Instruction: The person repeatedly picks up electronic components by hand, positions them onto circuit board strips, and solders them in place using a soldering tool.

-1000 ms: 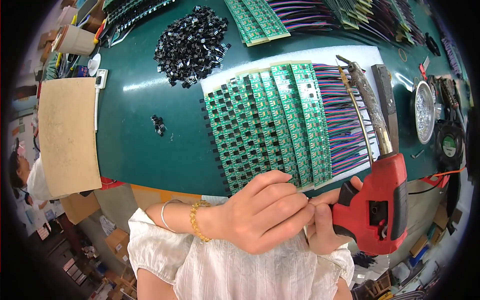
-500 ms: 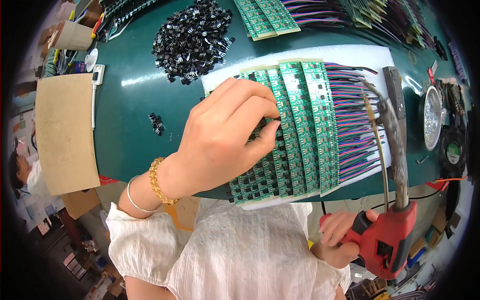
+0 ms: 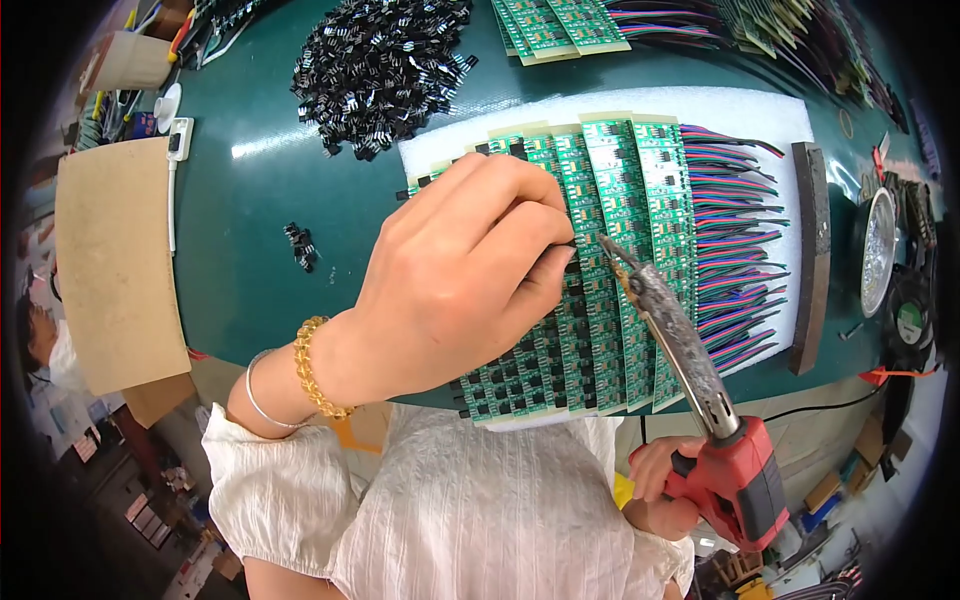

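Observation:
My left hand (image 3: 455,265) reaches over the green circuit boards (image 3: 612,330), thumb and forefinger pinched at the edge of one strip on a small black connector (image 3: 572,258), mostly hidden by the fingers. My right hand (image 3: 662,492) grips the handle of a red soldering gun (image 3: 742,480). Its long metal barrel slants up and left over the boards, the tip just right of my left fingertips. The boards lie side by side in overlapping strips on a white foam sheet (image 3: 750,105). Coloured wires (image 3: 735,240) run from their right side; black connectors line the left strips.
A heap of black connectors (image 3: 375,75) lies at the back, with a few loose ones (image 3: 300,247) nearer left. More wired boards (image 3: 565,25) are at the back. A dark bar (image 3: 812,260) and a round metal dish (image 3: 878,252) stand right; a brown board (image 3: 122,270) is left.
The soldering gun has swung left, its tip going from over the wires to the boards beside my left fingertips. My left hand stays pinched at the boards, and the view has shifted slightly.

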`<state>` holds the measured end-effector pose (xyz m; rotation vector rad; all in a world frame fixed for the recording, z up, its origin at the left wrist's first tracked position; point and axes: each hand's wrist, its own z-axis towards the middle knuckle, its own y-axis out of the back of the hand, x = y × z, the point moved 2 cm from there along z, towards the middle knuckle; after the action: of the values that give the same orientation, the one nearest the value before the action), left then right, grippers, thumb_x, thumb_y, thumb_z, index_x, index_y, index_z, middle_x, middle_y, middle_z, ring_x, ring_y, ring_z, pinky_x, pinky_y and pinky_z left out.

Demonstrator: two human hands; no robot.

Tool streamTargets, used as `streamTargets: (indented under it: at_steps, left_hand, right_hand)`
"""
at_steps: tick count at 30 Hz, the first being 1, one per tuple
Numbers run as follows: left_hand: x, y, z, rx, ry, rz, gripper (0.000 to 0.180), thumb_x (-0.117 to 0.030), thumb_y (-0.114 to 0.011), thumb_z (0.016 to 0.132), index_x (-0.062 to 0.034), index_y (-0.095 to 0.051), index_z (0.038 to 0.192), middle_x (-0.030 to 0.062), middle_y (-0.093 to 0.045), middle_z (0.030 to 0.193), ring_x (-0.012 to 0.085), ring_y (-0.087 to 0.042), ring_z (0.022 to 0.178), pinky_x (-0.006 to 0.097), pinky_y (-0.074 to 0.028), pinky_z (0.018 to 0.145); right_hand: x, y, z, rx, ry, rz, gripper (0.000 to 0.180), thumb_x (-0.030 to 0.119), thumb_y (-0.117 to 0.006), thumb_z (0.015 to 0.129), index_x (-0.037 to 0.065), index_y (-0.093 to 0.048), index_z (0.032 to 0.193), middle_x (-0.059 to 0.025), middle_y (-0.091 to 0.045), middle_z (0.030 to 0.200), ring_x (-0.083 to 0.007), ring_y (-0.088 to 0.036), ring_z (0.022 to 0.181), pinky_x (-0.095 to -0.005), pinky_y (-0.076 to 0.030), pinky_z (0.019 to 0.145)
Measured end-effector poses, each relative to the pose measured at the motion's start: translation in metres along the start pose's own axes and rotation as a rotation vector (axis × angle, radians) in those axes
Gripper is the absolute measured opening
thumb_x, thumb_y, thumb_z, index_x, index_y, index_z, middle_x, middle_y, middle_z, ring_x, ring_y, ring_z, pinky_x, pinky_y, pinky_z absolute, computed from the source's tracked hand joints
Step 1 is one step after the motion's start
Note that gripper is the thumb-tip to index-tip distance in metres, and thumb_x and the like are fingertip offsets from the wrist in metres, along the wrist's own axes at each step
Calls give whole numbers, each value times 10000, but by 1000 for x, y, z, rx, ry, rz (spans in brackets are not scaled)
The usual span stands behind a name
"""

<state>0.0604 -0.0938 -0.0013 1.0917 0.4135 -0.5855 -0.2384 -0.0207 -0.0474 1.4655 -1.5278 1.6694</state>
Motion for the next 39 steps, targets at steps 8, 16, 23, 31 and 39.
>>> streamTargets:
  at_steps: [8,16,23,31,39]
  left_hand:
    - [2,-1,-2,-7,-11,-3,228,53,-750,670,-18,-656,864,93,-647,925,249,-625,775,338,-507,676]
    - [2,-1,1,0,-29,-14,223,53,-748,675,-14,-657,867,96,-645,925,247,-624,775,331,-508,662]
    - [2,1,0,5,-15,-4,216,49,-748,681,-15,-657,867,94,-646,924,246,-626,781,330,-512,661]
    - [3,2,-1,15,-20,4,212,44,-747,683,-15,-655,864,95,-645,925,250,-628,788,330,-517,663]
    - [3,2,0,25,-16,-2,206,44,-743,685,-14,-653,861,95,-643,924,251,-628,795,331,-518,664]
  right_hand:
    - [7,27,7,153,-2,28,525,458,-637,885,-6,-576,1123,-106,-608,857,-217,-560,749,-343,-459,712]
    - [37,23,16,305,-152,-293,525,443,-748,842,-8,-575,1046,-88,-611,693,-215,-598,590,-336,-493,581]
    - [4,39,-2,337,38,31,736,618,-650,756,55,-556,1222,-94,-627,1183,-234,-516,1216,-336,-384,989]
    - [24,24,32,347,-29,-209,523,465,-762,845,-13,-558,909,-82,-610,618,-212,-599,479,-330,-505,500]
    - [16,22,13,170,49,-221,707,543,-703,861,-45,-495,1195,-43,-574,589,-177,-555,460,-293,-462,472]
